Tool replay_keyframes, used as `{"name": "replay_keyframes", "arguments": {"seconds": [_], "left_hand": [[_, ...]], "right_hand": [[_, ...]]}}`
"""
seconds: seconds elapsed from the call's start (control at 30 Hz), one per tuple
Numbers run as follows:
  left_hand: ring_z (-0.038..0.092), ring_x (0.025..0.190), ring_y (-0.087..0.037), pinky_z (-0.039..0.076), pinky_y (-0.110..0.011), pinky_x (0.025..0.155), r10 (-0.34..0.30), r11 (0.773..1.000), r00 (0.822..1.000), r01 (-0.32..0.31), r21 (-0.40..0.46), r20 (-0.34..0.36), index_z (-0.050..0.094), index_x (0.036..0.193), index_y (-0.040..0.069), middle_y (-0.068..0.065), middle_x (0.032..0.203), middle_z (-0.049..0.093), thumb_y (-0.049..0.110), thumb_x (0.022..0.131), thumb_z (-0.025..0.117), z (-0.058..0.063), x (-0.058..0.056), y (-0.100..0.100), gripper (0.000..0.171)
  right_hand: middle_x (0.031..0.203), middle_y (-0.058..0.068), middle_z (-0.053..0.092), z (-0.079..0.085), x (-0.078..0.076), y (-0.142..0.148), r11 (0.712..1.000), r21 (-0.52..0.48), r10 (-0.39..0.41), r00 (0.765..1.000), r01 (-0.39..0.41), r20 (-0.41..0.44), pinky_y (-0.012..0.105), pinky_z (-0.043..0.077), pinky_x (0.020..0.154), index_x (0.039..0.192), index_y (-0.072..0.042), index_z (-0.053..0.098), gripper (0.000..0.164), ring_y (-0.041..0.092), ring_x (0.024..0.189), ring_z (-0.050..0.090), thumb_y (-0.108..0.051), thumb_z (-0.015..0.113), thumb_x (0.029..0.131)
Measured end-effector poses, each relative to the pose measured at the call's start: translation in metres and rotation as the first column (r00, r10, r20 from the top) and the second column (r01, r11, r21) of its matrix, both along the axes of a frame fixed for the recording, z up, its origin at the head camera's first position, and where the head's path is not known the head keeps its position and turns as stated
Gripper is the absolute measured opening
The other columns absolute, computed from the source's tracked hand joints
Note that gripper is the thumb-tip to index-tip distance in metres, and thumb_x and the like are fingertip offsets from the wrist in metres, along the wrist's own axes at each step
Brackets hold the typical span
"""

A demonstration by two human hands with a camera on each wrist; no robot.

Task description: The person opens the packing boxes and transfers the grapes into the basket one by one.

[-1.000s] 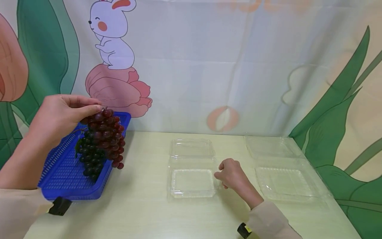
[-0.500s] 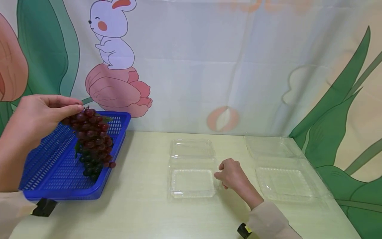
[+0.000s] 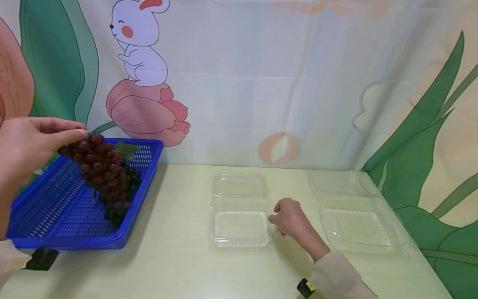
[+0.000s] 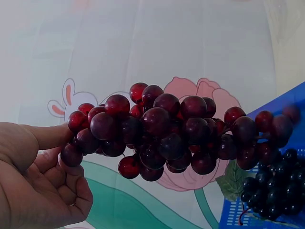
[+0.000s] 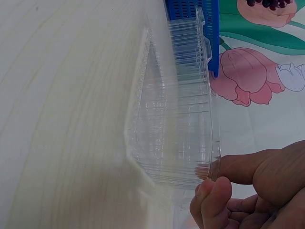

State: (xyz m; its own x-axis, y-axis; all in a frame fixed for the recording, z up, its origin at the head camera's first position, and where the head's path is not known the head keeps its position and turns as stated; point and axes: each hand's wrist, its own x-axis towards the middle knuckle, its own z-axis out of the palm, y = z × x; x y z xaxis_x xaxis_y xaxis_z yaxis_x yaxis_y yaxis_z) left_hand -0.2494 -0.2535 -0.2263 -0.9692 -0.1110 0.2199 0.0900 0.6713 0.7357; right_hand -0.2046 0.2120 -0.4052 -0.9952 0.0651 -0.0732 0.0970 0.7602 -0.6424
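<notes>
My left hand pinches the top of a bunch of dark red grapes between thumb and fingers. The bunch hangs at a slant over the blue plastic basket. Partly hidden behind it, a bunch of black grapes with a green leaf lies in the basket; the left wrist view shows these black grapes below the red ones. My right hand pinches the right rim of an open clear plastic clamshell container, as the right wrist view shows at the container's edge.
Another open clear clamshell container lies to the right of my right hand. The pale table ends at a printed curtain with a rabbit and flowers.
My left hand has moved left with the red grapes, deeper over the basket. More of the basket, the leaf and the black grapes' right side now shows. My right hand has stayed put.
</notes>
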Motion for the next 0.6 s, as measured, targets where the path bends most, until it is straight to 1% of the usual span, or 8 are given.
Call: {"name": "replay_keyframes", "arguments": {"seconds": [0.03,0.13,0.2,0.3,0.4,0.43,0.5,0.6], "left_hand": [[0.049,0.095,-0.013,0.023,-0.074,0.114,-0.008,1.000,1.000,0.008,0.020,-0.010,0.065,0.132,0.002,0.030,0.081,0.055,0.041,0.104,0.058,0.000,0.001,-0.002,0.049],[0.048,0.089,-0.007,0.018,-0.076,0.114,-0.020,0.999,0.999,0.021,0.048,-0.027,0.074,0.113,0.031,0.036,0.077,0.052,0.041,0.104,0.058,-0.001,0.000,-0.010,0.021],[0.048,0.087,-0.004,0.015,-0.077,0.114,-0.029,0.997,0.999,0.031,0.064,-0.033,0.070,0.103,0.042,0.037,0.077,0.052,0.041,0.104,0.057,-0.002,-0.002,-0.015,0.013],[0.050,0.083,0.004,0.034,-0.055,0.116,-0.024,0.999,0.999,0.026,0.048,-0.042,0.065,0.099,0.048,0.039,0.079,0.052,0.040,0.105,0.057,-0.005,-0.005,-0.024,0.013],[0.051,0.078,0.009,0.047,-0.017,0.092,-0.016,1.000,0.998,0.017,0.026,-0.057,0.064,0.099,0.048,0.041,0.080,0.051,0.037,0.105,0.058,-0.008,-0.009,-0.031,0.014],[0.052,0.077,0.010,0.045,-0.013,0.086,-0.011,1.000,0.998,0.012,0.020,-0.060,0.062,0.095,0.052,0.041,0.079,0.052,0.037,0.105,0.059,-0.010,-0.011,-0.033,0.019],[0.052,0.076,0.011,0.044,-0.014,0.088,-0.015,0.999,0.998,0.016,0.028,-0.062,0.059,0.089,0.055,0.040,0.078,0.052,0.035,0.105,0.059,-0.012,-0.013,-0.038,0.026],[0.052,0.073,0.012,0.043,-0.014,0.085,-0.039,0.998,0.997,0.041,0.036,-0.072,0.058,0.085,0.058,0.039,0.077,0.054,0.031,0.106,0.059,-0.016,-0.017,-0.047,0.034]], "right_hand": [[0.042,-0.003,0.046,0.000,0.000,0.000,1.000,-0.002,0.001,1.000,-0.001,-0.002,0.023,0.030,0.050,0.061,-0.017,0.033,0.047,0.008,0.036,0.048,0.002,0.069,0.086],[0.041,-0.004,0.043,0.000,0.000,0.000,1.000,-0.007,0.006,1.000,-0.006,-0.010,0.023,0.024,0.049,0.060,-0.019,0.028,0.052,0.008,0.035,0.046,0.003,0.068,0.085],[0.041,-0.005,0.041,0.000,0.000,0.000,1.000,-0.009,0.008,1.000,-0.008,-0.013,0.023,0.022,0.048,0.060,-0.020,0.026,0.054,0.008,0.035,0.044,0.003,0.068,0.085],[0.041,-0.005,0.041,0.000,0.000,0.000,1.000,-0.008,0.010,1.000,-0.011,-0.012,0.023,0.021,0.048,0.060,-0.019,0.027,0.052,0.008,0.035,0.045,0.003,0.068,0.085],[0.042,-0.003,0.046,0.000,0.001,0.000,1.000,-0.003,0.008,1.000,-0.008,-0.009,0.023,0.029,0.049,0.062,-0.015,0.037,0.043,0.009,0.036,0.047,0.003,0.068,0.086],[0.042,-0.003,0.047,0.000,0.001,0.000,1.000,-0.002,0.006,1.000,-0.006,-0.006,0.023,0.031,0.050,0.063,-0.015,0.039,0.041,0.009,0.036,0.048,0.002,0.068,0.086],[0.043,-0.002,0.048,0.000,0.001,0.000,1.000,-0.001,0.004,1.000,-0.004,-0.004,0.024,0.033,0.051,0.064,-0.014,0.040,0.040,0.009,0.037,0.049,0.002,0.068,0.086],[0.042,-0.003,0.045,0.000,0.001,0.000,1.000,-0.001,0.004,1.000,-0.004,-0.002,0.024,0.027,0.049,0.061,-0.017,0.032,0.048,0.009,0.036,0.047,0.003,0.068,0.086]]}}
